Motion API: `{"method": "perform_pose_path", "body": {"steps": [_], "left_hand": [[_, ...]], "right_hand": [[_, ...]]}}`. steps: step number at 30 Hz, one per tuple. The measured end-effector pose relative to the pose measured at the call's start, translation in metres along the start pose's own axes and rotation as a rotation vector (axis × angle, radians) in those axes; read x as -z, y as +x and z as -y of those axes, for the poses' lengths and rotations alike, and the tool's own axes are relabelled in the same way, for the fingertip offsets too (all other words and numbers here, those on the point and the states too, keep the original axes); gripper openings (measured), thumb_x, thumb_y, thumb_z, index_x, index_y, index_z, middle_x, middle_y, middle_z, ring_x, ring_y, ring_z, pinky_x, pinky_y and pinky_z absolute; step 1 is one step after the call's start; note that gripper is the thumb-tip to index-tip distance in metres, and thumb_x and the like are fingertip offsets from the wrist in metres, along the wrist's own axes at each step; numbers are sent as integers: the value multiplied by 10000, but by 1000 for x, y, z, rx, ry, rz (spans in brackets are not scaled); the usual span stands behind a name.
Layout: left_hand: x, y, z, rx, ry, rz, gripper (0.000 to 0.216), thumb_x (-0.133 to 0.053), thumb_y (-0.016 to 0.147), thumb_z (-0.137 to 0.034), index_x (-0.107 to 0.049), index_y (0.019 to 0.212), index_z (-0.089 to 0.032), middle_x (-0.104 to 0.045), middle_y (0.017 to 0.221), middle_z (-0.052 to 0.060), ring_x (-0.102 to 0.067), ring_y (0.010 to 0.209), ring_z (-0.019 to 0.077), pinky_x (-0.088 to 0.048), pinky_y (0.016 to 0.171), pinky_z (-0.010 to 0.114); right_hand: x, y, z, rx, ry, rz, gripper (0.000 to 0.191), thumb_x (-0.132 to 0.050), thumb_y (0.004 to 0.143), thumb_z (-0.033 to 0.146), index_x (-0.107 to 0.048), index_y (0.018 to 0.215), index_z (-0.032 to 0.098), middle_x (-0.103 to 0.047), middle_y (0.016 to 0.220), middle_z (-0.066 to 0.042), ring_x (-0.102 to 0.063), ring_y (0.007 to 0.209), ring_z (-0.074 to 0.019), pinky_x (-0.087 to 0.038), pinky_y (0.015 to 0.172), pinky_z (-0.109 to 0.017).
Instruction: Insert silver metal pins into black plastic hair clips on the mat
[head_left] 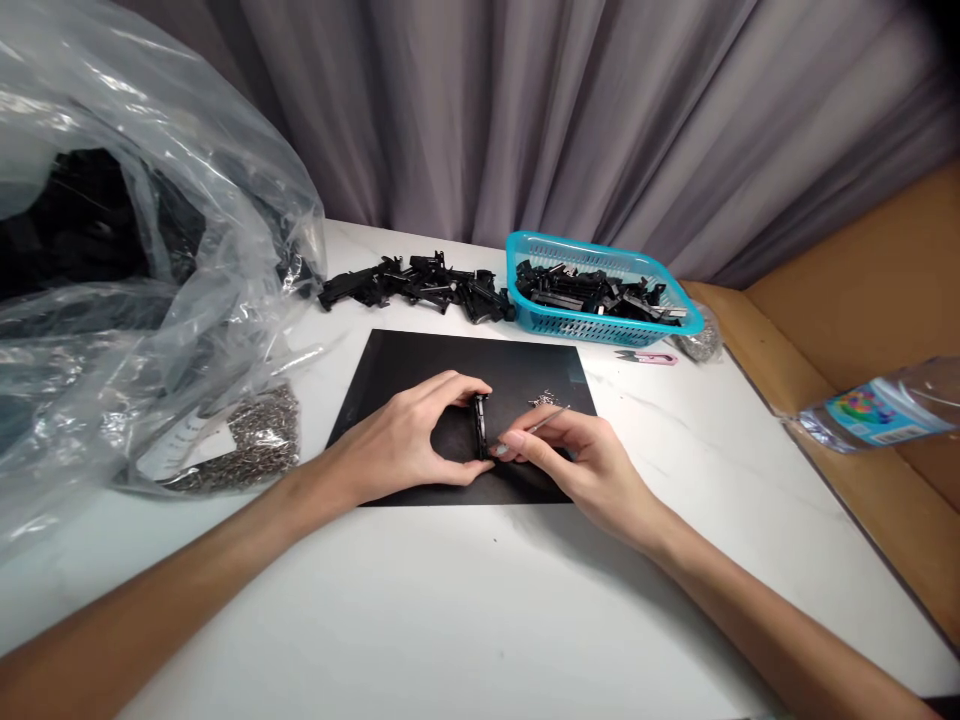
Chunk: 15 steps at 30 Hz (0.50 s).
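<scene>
My left hand (420, 432) grips a narrow black plastic part (481, 425) by its two ends, between thumb and fingers, above a black mat (405, 350). My right hand (581, 452) pinches thin metal tweezers (546, 419), whose tip points at the near end of the part. Whether the tips hold anything is too small to tell. Beyond the right hand, a small heap of tiny metal pins (546, 398) lies on the mat.
A blue basket (600, 330) of black parts stands at the back, with a pile of similar parts (427, 283) beside it. Pink-handled snips (646, 357) lie in front. Left are a large clear plastic bag (247, 200) and a bag of metal pins (259, 440). A plastic bottle (874, 410) is at right.
</scene>
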<state>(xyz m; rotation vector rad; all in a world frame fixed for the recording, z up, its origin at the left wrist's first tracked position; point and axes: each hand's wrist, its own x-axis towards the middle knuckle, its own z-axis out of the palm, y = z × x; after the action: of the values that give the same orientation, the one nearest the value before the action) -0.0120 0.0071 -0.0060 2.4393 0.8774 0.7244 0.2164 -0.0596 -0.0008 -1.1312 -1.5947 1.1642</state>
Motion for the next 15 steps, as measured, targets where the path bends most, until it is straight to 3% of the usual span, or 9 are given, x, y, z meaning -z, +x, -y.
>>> {"method": "perform_pose_path", "body": {"steps": [4, 9, 15], "left_hand": [[4, 1, -1, -12, -74, 83, 565, -781, 817, -306, -547, 1329, -259, -636, 1267, 42, -665, 1163, 226, -525, 1068, 345], [6, 0, -6, 25, -167, 148, 147, -715, 912, -344, -669, 1019, -255, -584, 1378, 50, -557, 1355, 249, -475, 1132, 363], [3, -2, -9, 101, -230, 119, 156, -688, 942, -414, -742, 979, -272, -603, 1381, 43, -520, 1411, 279, -450, 1184, 428]], "right_hand": [[2, 1, 2, 30, 6, 18, 225, -673, 990, 389, -749, 915, 190, -764, 923, -37, -739, 848, -163, -568, 776, -279], [1, 2, -2, 8, 84, -29, 217, -718, 956, 400, -755, 897, 195, -771, 927, -39, -754, 837, -168, -593, 765, -279], [1, 6, -4, 10, 91, -133, 234, -754, 920, 415, -793, 844, 197, -763, 907, -44, -739, 797, -167, -581, 704, -265]]}}
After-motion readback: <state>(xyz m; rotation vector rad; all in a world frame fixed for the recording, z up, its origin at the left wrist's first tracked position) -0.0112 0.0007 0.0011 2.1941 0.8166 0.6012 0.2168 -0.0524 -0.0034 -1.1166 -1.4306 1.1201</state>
